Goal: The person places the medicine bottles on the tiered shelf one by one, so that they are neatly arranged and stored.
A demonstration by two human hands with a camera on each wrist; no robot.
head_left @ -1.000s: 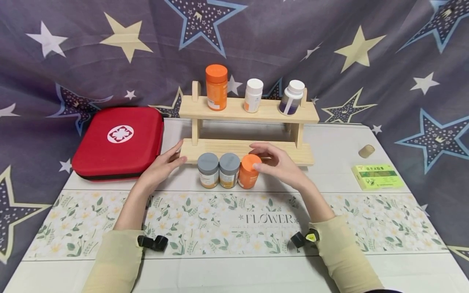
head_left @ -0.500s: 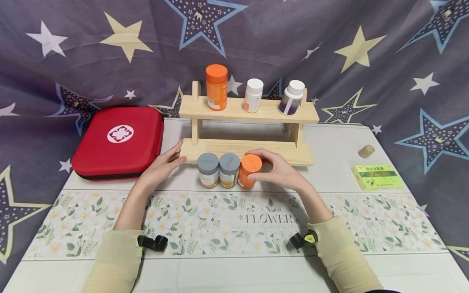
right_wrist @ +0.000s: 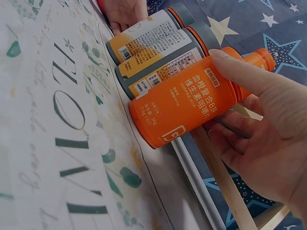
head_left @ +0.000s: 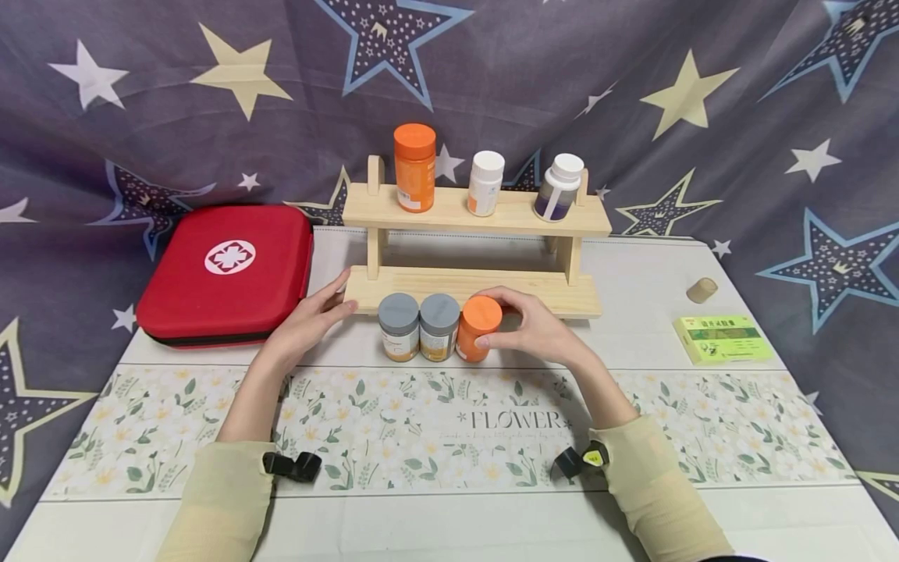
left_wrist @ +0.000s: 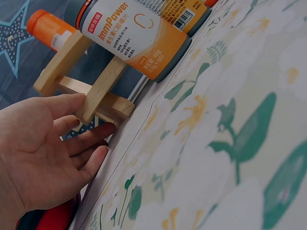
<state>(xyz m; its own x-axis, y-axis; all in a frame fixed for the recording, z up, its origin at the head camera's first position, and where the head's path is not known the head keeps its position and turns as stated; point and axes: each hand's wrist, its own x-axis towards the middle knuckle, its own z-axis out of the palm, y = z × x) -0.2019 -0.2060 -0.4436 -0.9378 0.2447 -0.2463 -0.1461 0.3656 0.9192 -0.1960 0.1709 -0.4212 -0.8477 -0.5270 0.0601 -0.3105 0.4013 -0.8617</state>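
Note:
My right hand [head_left: 537,328] grips an orange bottle [head_left: 474,343], thumb on its near side and fingers behind it. In the right wrist view the bottle's label [right_wrist: 192,91] faces the camera and the thumb lies by the cap. Two grey-capped bottles, one on the left [head_left: 400,339] and one in the middle [head_left: 438,339], stand in a row with it before the two-tier wooden shelf [head_left: 477,279]. My left hand [head_left: 305,324] holds the lower board's left end, thumb at the front corner and fingers toward the back. The left wrist view shows the thumb touching the wood [left_wrist: 103,91].
On the upper tier stand a tall orange bottle [head_left: 416,172], a white bottle [head_left: 486,187] and a white-capped dark bottle [head_left: 558,191]. A red first-aid case [head_left: 225,297] lies at left. A green-yellow box [head_left: 723,339] and a small tan cylinder [head_left: 702,290] sit at right.
My right hand's thumb has moved from the orange bottle's cap down to its near side, and the fingers have come in behind it. My left hand has stayed at the shelf's end.

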